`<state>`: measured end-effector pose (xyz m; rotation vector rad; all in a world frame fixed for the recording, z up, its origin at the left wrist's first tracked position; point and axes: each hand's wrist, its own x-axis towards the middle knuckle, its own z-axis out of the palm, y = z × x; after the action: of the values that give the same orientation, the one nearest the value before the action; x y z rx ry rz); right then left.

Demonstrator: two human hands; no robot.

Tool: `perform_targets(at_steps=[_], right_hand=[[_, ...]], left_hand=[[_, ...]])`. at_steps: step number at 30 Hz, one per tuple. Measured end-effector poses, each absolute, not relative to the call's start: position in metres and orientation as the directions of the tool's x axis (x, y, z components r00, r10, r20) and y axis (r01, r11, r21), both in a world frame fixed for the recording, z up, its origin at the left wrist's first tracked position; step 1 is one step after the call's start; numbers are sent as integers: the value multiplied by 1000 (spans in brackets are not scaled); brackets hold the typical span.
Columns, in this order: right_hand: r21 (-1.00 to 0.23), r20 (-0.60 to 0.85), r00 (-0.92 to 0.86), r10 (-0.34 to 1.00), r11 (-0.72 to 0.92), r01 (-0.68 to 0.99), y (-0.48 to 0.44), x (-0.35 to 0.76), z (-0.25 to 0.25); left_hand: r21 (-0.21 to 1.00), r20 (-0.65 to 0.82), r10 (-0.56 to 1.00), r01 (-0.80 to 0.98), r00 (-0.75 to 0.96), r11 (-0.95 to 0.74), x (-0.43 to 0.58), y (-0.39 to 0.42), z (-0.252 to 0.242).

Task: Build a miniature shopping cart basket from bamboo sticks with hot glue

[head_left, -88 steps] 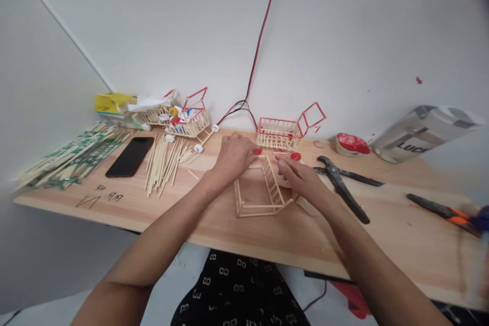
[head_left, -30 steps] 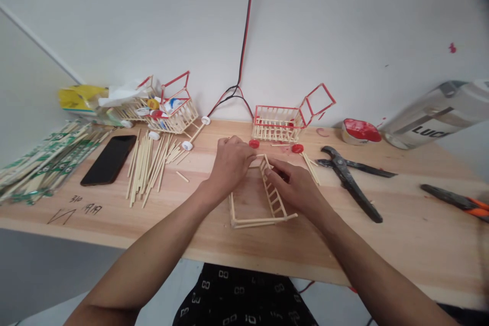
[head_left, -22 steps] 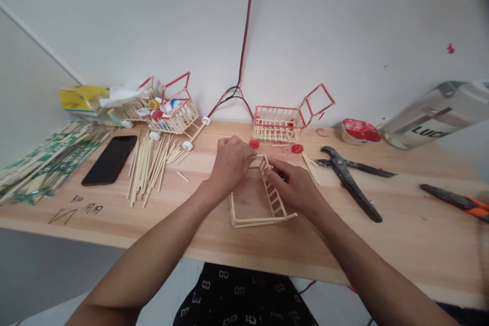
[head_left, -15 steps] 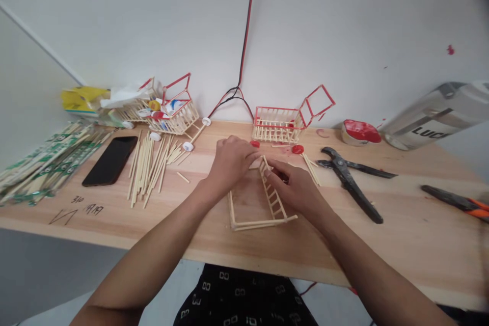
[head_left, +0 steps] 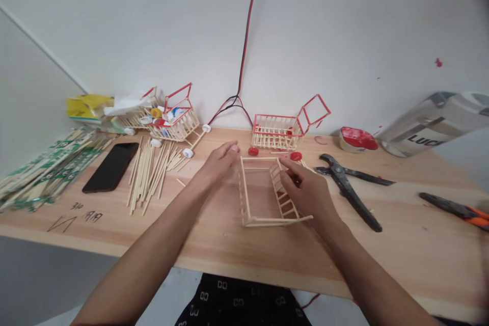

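Observation:
A small open frame of thin wooden sticks [head_left: 244,191], with ladder-like sides, is in front of me over the wooden table. My right hand [head_left: 309,186] grips its right side near the far corner, thumb and fingers around the upper stick. One long stick at the near side juts out past the right corner. My left hand [head_left: 219,160] is just left of the far left corner, its fingers stretched forward and holding nothing that I can see. Behind the frame stands a finished-looking stick cart [head_left: 277,132] with a red rim, red handle and red wheels.
Loose sticks [head_left: 147,178], a phone [head_left: 110,167] and packaged chopsticks [head_left: 53,168] lie on the left. Another cart [head_left: 178,125] holds bottle caps. To the right are black pliers [head_left: 351,191], orange-handled pliers [head_left: 454,207], a tub of red paint [head_left: 358,140] and a clear container [head_left: 435,125].
My left hand has let go of the frame and moved left of it. The frame has shifted slightly right, still in my right hand. The view has tilted up a little.

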<state>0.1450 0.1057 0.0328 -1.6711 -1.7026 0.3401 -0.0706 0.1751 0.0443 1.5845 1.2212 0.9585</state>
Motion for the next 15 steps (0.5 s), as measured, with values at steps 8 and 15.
perform_targets(at_steps=[8,15], right_hand=[[-623,301,110,947,108,774,106,150,32],[-639,303,123,945,106,762,106,149,32]], left_hand=[[939,47,955,314,292,-143,-49,157,38],[936,75,948,306,308,-174,-43,156,32]])
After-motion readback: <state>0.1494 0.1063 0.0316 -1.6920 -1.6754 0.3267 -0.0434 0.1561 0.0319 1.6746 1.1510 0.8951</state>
